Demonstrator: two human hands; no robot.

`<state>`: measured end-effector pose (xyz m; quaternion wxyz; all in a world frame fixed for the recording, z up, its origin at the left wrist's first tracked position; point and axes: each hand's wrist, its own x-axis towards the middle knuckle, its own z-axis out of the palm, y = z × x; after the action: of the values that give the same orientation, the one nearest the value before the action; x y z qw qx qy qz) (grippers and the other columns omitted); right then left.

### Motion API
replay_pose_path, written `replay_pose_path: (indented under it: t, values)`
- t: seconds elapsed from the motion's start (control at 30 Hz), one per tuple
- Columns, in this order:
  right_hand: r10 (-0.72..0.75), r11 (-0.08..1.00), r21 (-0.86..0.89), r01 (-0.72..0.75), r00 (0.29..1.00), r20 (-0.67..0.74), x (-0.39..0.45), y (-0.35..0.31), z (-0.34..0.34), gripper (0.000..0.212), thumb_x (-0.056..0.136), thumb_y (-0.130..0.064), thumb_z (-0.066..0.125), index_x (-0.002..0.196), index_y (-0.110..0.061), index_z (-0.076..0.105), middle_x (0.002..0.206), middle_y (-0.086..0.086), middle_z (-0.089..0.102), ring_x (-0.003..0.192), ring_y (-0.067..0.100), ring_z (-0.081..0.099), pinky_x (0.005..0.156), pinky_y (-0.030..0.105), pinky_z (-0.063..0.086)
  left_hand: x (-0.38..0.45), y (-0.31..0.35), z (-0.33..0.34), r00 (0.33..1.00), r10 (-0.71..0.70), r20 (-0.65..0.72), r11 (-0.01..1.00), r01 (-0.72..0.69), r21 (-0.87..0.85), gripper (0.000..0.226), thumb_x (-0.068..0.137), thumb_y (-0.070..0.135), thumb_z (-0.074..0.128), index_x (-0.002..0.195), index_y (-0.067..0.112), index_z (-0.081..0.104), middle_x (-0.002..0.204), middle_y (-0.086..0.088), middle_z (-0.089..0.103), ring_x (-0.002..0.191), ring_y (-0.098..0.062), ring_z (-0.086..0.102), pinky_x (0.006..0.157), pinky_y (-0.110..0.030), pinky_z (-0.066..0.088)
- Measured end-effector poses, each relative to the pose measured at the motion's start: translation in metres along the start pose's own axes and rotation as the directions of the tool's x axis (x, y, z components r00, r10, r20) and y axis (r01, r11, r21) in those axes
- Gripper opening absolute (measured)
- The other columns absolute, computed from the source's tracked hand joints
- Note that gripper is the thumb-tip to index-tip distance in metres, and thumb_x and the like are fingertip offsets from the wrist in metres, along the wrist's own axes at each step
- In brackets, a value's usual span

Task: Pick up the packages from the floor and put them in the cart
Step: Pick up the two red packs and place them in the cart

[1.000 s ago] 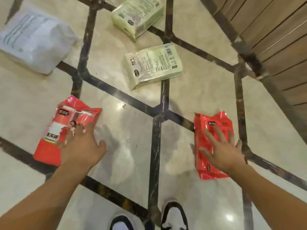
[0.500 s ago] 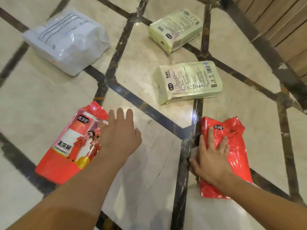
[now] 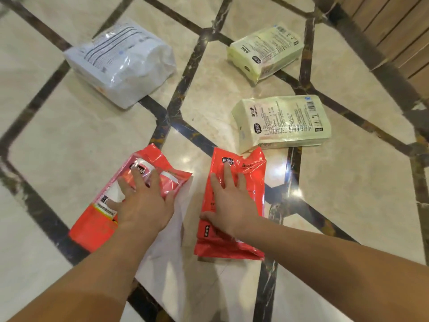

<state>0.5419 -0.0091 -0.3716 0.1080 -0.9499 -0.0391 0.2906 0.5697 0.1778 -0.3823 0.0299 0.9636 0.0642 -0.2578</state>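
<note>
white package (image 3: 120, 63), two green packages (image 3: 282, 123) beyond hands (image 3: 144, 205)

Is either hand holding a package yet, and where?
Neither is lifted. Left hand lies spread on one red package; right hand on the other red package, thumb at its left edge.

Left hand (image 3: 141, 203) covers the middle of the left red package (image 3: 97, 219), hiding most of its print. Right hand (image 3: 232, 205) blankets the right red package (image 3: 232, 247); whether its thumb hooks under the edge can't be told. The white package (image 3: 120, 63) is motion-smeared, label unreadable. Both forearms run off the bottom edge. The wooden panelling (image 3: 394, 31) is clipped by the top-right corner.
</note>
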Motion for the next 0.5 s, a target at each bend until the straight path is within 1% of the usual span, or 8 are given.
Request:
replay_pose_path:
  t: [0.07,0.13,0.2,0.23,0.3,0.37,0.43,0.5]
  values:
    - [-0.027,0.997,-0.072,0.024,0.999,-0.042,-0.004,0.012,0.006,0.100,0.097,-0.069,0.051,0.169,-0.020,0.002,0.174,0.020,-0.015,0.159,0.048,-0.003,0.129,0.053,0.007,-0.001,0.002,-0.001,1.000,-0.001,0.018,0.999,0.001,0.036,0.073,0.104,0.055,0.037,0.166,0.026,0.009,0.172,-0.014,-0.006,0.156,-0.047,-0.001,0.112,-0.074,0.026]
    - [-0.055,0.994,-0.100,0.047,0.995,-0.082,-0.006,0.022,0.011,0.101,0.090,-0.082,0.035,0.169,-0.025,0.005,0.176,0.016,-0.010,0.158,0.048,0.006,0.128,0.054,0.013,-0.001,0.009,-0.003,0.999,-0.026,0.028,0.999,0.025,0.026,0.074,0.102,0.053,0.042,0.164,0.025,0.014,0.172,-0.016,-0.004,0.155,-0.047,0.002,0.113,-0.069,0.030]
    - [-0.093,0.987,-0.136,0.080,0.992,-0.086,-0.006,0.032,0.014,0.108,0.079,-0.086,0.017,0.169,-0.027,0.008,0.176,0.015,-0.005,0.157,0.048,0.012,0.127,0.056,0.017,-0.002,0.019,-0.004,0.998,-0.056,0.038,0.998,0.056,-0.013,0.073,0.100,0.051,0.046,0.162,0.021,0.021,0.169,-0.020,0.001,0.152,-0.049,0.009,0.111,-0.065,0.035]
    - [-0.104,0.984,-0.156,0.092,0.992,-0.072,-0.007,0.036,0.013,0.109,0.076,-0.086,0.012,0.169,-0.028,0.007,0.176,0.014,-0.005,0.157,0.048,0.012,0.127,0.056,0.017,-0.003,0.025,-0.005,0.997,-0.069,0.041,0.997,0.071,-0.044,0.073,0.099,0.050,0.048,0.160,0.018,0.025,0.167,-0.022,0.004,0.149,-0.049,0.013,0.111,-0.062,0.036]
    - [-0.133,0.975,-0.186,0.119,0.989,-0.063,-0.010,0.046,0.014,0.110,0.076,-0.088,0.012,0.169,-0.028,0.012,0.176,0.015,0.001,0.155,0.049,0.019,0.125,0.058,0.021,-0.004,0.037,-0.008,0.995,-0.085,0.059,0.986,0.092,-0.138,0.072,0.097,0.045,0.053,0.157,0.012,0.030,0.165,-0.026,0.009,0.147,-0.050,0.015,0.110,-0.057,0.036]
    - [-0.194,0.963,-0.203,0.177,0.979,-0.065,-0.014,0.055,0.016,0.109,0.081,-0.093,0.018,0.166,-0.026,0.029,0.173,0.018,0.020,0.147,0.051,0.035,0.121,0.061,0.033,-0.004,0.046,-0.016,0.993,-0.079,0.092,0.970,0.098,-0.222,0.066,0.095,0.034,0.058,0.152,0.009,0.038,0.163,-0.028,0.017,0.147,-0.048,0.016,0.105,-0.048,0.036]
    - [-0.247,0.955,-0.186,0.229,0.966,-0.078,-0.016,0.065,0.018,0.102,0.086,-0.092,0.020,0.160,-0.026,0.043,0.167,0.017,0.037,0.139,0.049,0.048,0.114,0.062,0.043,-0.003,0.045,-0.020,0.999,-0.015,0.045,0.975,0.025,-0.220,0.055,0.090,0.027,0.061,0.141,0.009,0.052,0.153,-0.028,0.037,0.144,-0.044,0.027,0.104,-0.042,0.033]
    - [-0.241,0.969,-0.099,0.226,0.952,-0.188,-0.019,0.074,0.015,0.092,0.091,-0.088,0.026,0.156,-0.027,0.049,0.162,0.011,0.046,0.136,0.042,0.051,0.108,0.062,0.048,-0.003,0.031,-0.020,0.998,0.042,-0.055,0.982,-0.052,-0.182,0.057,0.089,0.031,0.065,0.142,0.012,0.053,0.143,-0.025,0.048,0.135,-0.043,0.039,0.108,-0.046,0.034]
